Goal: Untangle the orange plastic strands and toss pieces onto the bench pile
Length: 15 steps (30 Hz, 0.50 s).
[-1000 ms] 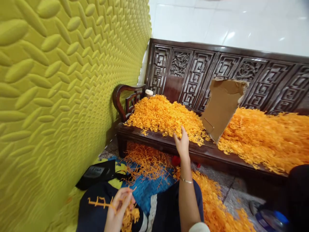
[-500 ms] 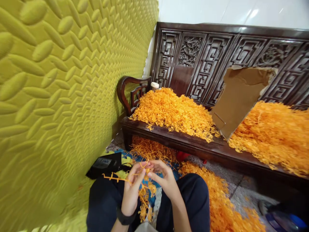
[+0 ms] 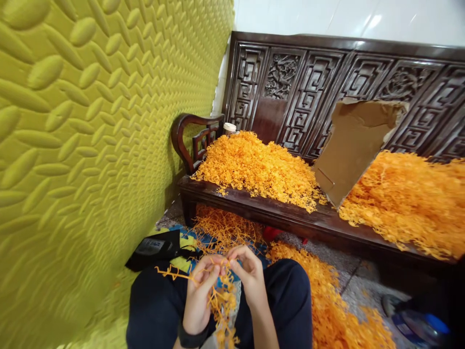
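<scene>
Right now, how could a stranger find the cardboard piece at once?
Look at the dark carved bench against the white wall. On its seat lie two orange heaps; the cardboard stands tilted between them, leaning on the backrest. It is the only flat, brown thing with a torn top edge.

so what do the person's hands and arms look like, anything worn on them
Both are bare, with no gloves and no sleeves in view. The left hand has a dark band round its wrist. The right hand shows no ring or band in this view.
</scene>
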### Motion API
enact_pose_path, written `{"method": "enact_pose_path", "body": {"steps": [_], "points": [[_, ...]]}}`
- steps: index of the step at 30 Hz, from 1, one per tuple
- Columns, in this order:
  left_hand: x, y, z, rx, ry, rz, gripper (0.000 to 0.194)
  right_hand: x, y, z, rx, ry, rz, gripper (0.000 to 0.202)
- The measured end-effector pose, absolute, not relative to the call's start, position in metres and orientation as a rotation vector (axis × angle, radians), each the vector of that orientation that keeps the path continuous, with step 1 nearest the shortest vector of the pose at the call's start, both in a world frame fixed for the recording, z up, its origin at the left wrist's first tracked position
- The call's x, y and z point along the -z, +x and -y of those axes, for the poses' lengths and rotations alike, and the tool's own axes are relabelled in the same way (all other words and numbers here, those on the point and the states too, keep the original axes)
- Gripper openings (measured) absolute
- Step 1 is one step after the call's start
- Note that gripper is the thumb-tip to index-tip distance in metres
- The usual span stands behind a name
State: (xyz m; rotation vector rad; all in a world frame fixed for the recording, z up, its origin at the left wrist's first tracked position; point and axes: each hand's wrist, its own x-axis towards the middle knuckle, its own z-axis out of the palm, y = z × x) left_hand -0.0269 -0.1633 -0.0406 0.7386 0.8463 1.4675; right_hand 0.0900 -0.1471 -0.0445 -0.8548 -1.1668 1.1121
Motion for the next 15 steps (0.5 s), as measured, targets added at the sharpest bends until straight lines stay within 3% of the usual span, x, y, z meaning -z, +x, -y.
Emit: {"method": "enact_pose_path", "body": {"steps": [15], "points": [[0.035, 0.002, 0.174, -1.405, 0.643, -0.674, 0.02, 0.044, 0.093, 0.161, -0.798, -1.017, 0.922, 0.011]]}}
